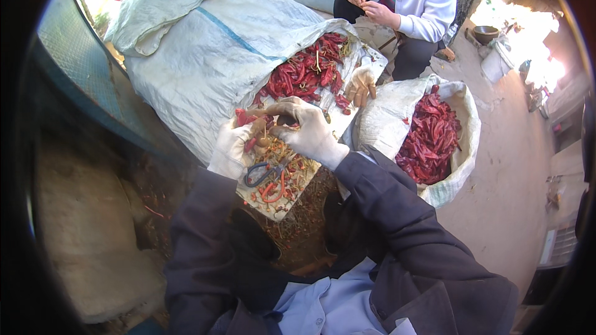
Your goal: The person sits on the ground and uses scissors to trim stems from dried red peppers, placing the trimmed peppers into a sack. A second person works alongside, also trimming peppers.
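My left hand, in a white work glove with soiled fingertips, grips dried red chili peppers. Close beside it, my gloved right hand bends its fingers toward the peppers' stems; whether it pinches one is hidden. Below both hands, a pair of cutters with one blue and one red handle lies on a pale board strewn with stems and pepper bits. Past my hands, a heap of dried red chilies spills from the mouth of a large white woven sack lying on its side.
An upright woven sack of red chilies stands at right. A loose work glove lies near the heap. Opposite sits a person, hands together. A bucket and bowl are farther right; a blue curved panel borders the left.
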Available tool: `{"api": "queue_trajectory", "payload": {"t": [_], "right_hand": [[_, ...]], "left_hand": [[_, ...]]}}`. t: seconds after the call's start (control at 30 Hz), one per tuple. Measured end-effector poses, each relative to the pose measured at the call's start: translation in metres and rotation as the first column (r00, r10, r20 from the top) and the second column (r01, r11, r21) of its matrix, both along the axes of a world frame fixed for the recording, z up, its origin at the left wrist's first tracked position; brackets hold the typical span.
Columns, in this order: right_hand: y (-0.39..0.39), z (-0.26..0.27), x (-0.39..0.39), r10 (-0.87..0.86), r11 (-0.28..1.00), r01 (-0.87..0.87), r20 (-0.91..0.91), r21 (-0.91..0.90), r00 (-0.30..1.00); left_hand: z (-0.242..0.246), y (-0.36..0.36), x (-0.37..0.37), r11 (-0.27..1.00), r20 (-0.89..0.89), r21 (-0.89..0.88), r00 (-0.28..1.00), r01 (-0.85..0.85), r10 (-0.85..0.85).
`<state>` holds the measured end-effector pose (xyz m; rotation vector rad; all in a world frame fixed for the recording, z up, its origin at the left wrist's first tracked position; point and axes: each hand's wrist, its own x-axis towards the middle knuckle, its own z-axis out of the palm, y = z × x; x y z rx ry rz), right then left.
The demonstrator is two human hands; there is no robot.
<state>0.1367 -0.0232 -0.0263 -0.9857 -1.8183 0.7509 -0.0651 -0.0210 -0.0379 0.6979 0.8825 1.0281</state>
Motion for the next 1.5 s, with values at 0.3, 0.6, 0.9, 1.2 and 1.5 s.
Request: {"api": "queue_trajectory", "payload": {"t": [0.3,0.6,0.9,1.2,1.5], "right_hand": [[0.001,0.003,0.001,0.029,0.983,-0.025,-0.019,0.182,0.999],[-0.008,0.006,0.001,-0.034,0.957,0.017,0.052,0.289,0.998],[-0.002,0.001,0.003,-0.055,0.992,0.067,-0.105,0.109,0.993],[0.004,-0.008,0.003,-0.107,0.980,0.059,-0.258,-0.188,0.960],[0.005,-0.009,0.000,-0.117,0.903,-0.043,-0.341,-0.428,0.933]], "left_hand": [[0.010,-0.006,0.010,0.995,-0.082,0.083,0.995,-0.049,0.056],[0.012,-0.012,0.018,0.971,-0.214,0.202,0.962,-0.126,0.170],[0.013,-0.018,0.027,0.951,-0.198,0.290,0.966,-0.104,0.166],[0.025,-0.021,0.036,0.946,-0.390,0.322,0.905,-0.037,0.168],[0.012,-0.014,0.026,0.871,-0.618,0.489,0.725,0.052,0.304]]}}
